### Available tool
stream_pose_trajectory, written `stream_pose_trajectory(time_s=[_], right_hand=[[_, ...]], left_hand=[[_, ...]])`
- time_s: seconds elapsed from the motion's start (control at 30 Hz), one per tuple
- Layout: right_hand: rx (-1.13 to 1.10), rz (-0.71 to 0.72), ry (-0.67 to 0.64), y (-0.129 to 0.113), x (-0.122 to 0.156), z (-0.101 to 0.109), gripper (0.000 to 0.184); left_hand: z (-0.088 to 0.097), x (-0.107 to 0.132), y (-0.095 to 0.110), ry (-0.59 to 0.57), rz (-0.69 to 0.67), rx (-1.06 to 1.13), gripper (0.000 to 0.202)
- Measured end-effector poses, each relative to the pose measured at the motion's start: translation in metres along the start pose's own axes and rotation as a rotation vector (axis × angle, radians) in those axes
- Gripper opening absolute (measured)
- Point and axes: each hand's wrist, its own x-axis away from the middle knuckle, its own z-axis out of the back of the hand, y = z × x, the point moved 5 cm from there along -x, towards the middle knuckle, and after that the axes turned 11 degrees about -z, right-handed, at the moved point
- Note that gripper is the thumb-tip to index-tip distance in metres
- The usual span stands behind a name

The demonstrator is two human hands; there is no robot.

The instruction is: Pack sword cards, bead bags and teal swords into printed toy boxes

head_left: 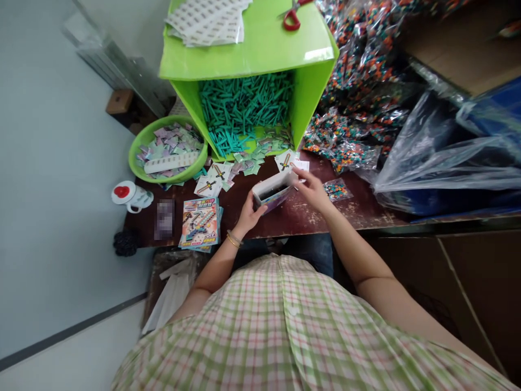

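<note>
A small cardboard box point(272, 202) is tilted over the table's front part, its open side facing up and its inside dark. My left hand point(249, 216) grips the box at its left end, thumb on the near side. At the other end, my right hand point(312, 190) has its fingertips closed on the box's pale edge or flap; that spot is slightly blurred. Just behind the box lie cards printed with pixel swords point(286, 160). A small clear bag of coloured beads point(337, 189) rests right of my right hand.
Behind stands a green bin point(313, 81) of teal sticks, with sheets point(209, 24) and red scissors point(292, 19) on top. To the left are a green basket point(134, 157) of packets, a lidded mug point(136, 195) and stacked printed boxes point(200, 224). Bead bags point(350, 130) pile up right.
</note>
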Motion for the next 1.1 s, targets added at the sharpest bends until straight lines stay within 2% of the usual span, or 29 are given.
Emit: stream_pose_trajectory(time_s=[0.1,0.17,0.23,0.33,0.47,0.57,0.67,0.73,0.8,0.87,0.93,1.1], right_hand=[[-0.257,-0.245,-0.216,0.037,-0.007,-0.020,0.069],[-0.357,-0.320,-0.277,0.047,-0.010,-0.028,0.073],[-0.390,-0.313,-0.334,0.046,-0.013,-0.028,0.071],[-0.391,-0.271,-0.453,0.038,-0.019,-0.025,0.069],[-0.251,-0.264,-0.462,0.032,-0.031,-0.023,0.055],[-0.088,-0.133,-0.395,0.017,-0.036,-0.027,0.036],[0.135,0.218,-0.230,-0.012,-0.033,-0.030,0.028],[0.308,0.425,-0.269,-0.028,-0.025,-0.037,0.039],[0.436,0.546,-0.382,-0.037,-0.016,-0.045,0.044],[0.503,0.595,-0.427,-0.041,-0.010,-0.047,0.046],[0.530,0.594,-0.402,-0.043,-0.007,-0.047,0.051],[0.494,0.463,-0.348,-0.046,-0.009,-0.048,0.043]], left_hand=[[-0.001,-0.003,0.009,0.055,-0.010,0.161,0.090],[0.002,-0.007,0.011,0.134,0.027,0.163,0.079],[0.007,-0.011,0.011,0.197,0.082,0.121,0.069],[0.011,-0.014,0.011,0.229,0.148,0.111,0.064],[0.012,-0.017,0.013,0.211,0.199,0.108,0.060],[0.014,-0.023,0.010,0.228,0.223,0.106,0.052],[0.016,-0.034,0.004,0.228,0.203,0.142,0.042],[0.018,-0.041,0.002,0.217,0.169,0.179,0.036],[0.020,-0.046,0.000,0.216,0.138,0.197,0.032],[0.021,-0.048,0.001,0.221,0.118,0.194,0.029],[0.022,-0.048,0.003,0.219,0.105,0.196,0.027],[0.019,-0.046,0.001,0.130,0.117,0.201,0.032]])
